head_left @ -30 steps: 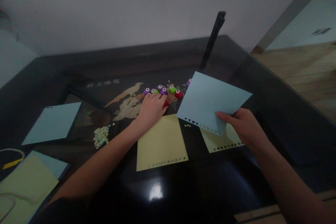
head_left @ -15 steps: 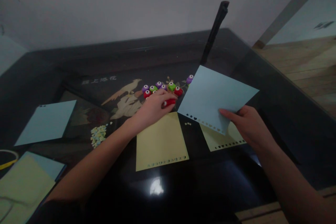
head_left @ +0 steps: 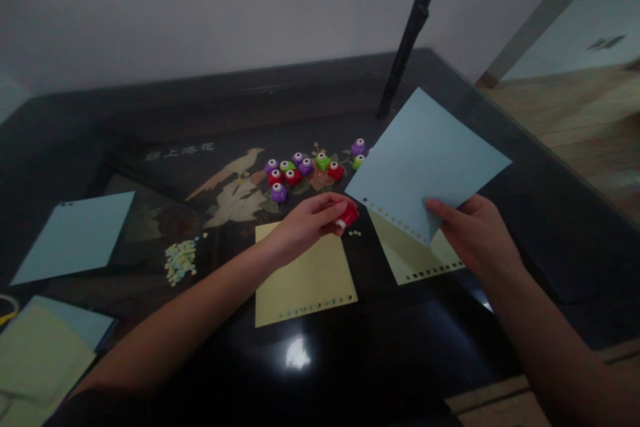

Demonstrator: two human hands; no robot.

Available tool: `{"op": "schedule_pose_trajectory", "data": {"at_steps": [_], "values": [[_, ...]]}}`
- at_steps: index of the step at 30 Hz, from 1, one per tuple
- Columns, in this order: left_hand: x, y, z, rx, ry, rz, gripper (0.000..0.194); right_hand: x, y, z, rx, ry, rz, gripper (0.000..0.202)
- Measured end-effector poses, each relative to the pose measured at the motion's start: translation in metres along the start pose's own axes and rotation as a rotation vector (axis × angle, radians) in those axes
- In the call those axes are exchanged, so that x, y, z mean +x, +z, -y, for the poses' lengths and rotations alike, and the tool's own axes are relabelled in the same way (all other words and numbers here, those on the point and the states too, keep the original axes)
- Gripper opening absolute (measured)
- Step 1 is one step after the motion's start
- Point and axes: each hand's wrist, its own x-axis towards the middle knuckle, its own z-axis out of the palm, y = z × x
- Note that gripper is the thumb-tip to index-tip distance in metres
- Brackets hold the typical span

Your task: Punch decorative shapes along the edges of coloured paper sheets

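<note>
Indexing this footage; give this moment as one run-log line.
left hand: holds red paper punch | right hand: holds punched blue sheet | near left hand: punched yellow sheet, purple paper punch

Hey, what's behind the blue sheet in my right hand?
Part of a yellow sheet shows below the blue sheet; a purple sliver shows at its left. What else it covers can't be seen.

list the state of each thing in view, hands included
left hand: closed on the red punch
red punch: held off the table
right hand: gripping the blue sheet
blue sheet: raised, tilted, holes along one edge
middle yellow sheet: lying flat, punched along its near edge
paper bits: loose, in a pile
purple punch: standing on the table
</note>
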Motion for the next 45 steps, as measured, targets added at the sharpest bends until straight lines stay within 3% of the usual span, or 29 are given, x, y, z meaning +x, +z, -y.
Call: {"op": "schedule_pose_trajectory", "data": {"at_steps": [2, 6, 12, 17, 29, 45], "values": [[-0.002, 0.003, 0.001, -0.099, -0.025, 0.013, 0.008, 0.0, 0.001, 0.0, 0.041, 0.024, -0.015, 0.022], [-0.006, 0.006, 0.003, -0.118, -0.018, 0.003, 0.03, -0.002, 0.001, 0.001, 0.032, 0.018, -0.042, 0.021], [-0.01, 0.01, 0.002, 0.027, 0.03, 0.008, 0.02, -0.007, 0.001, 0.006, -0.122, -0.031, -0.149, 0.017], [-0.01, 0.009, 0.004, 0.009, 0.036, -0.004, 0.023, -0.009, 0.0, 0.01, -0.225, -0.115, -0.207, 0.016], [-0.011, 0.009, 0.0, -0.003, 0.023, -0.006, 0.025, -0.011, 0.004, 0.02, -0.323, -0.217, -0.186, 0.007], [-0.007, 0.006, 0.006, 0.064, 0.022, -0.042, 0.025, -0.013, -0.001, 0.017, -0.519, -0.232, -0.099, 0.018]]}}
